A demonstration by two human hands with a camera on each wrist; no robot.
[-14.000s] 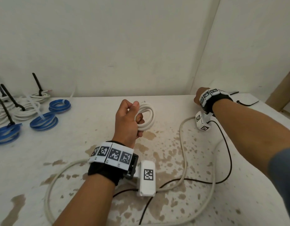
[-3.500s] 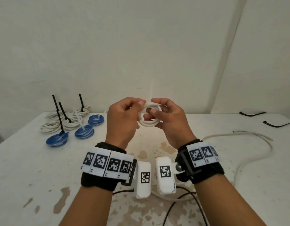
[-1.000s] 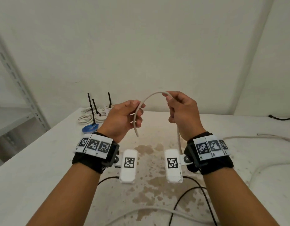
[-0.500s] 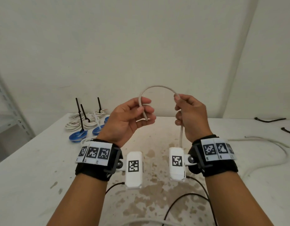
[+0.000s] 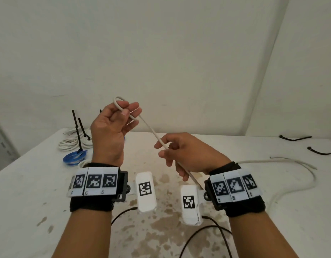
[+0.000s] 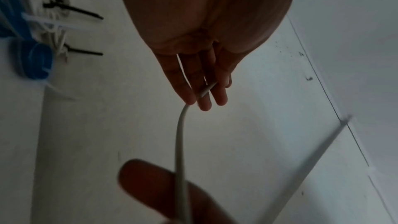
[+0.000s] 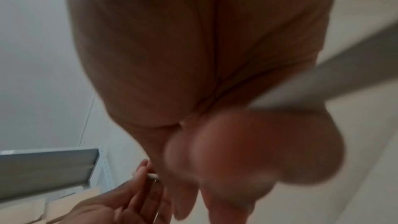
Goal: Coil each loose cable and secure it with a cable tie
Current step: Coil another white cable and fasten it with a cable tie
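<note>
Since half a second ago we have bent the white cable end into a first small loop pinched in our left hand, while our right hand's loosely curled grip feeds slack above the surface, starting another coil.

White cable now looped over left fingers; right hand lower.

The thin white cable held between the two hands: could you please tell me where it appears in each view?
Head: the thin white cable runs diagonally at centre, from the left hand down through the right hand.
Left wrist: centre, hanging from the fingertips to the bottom edge.
Right wrist: only a short pale piece shows, lower left of centre, beside the left hand's fingers.
Shared landmark: the left hand.
</note>
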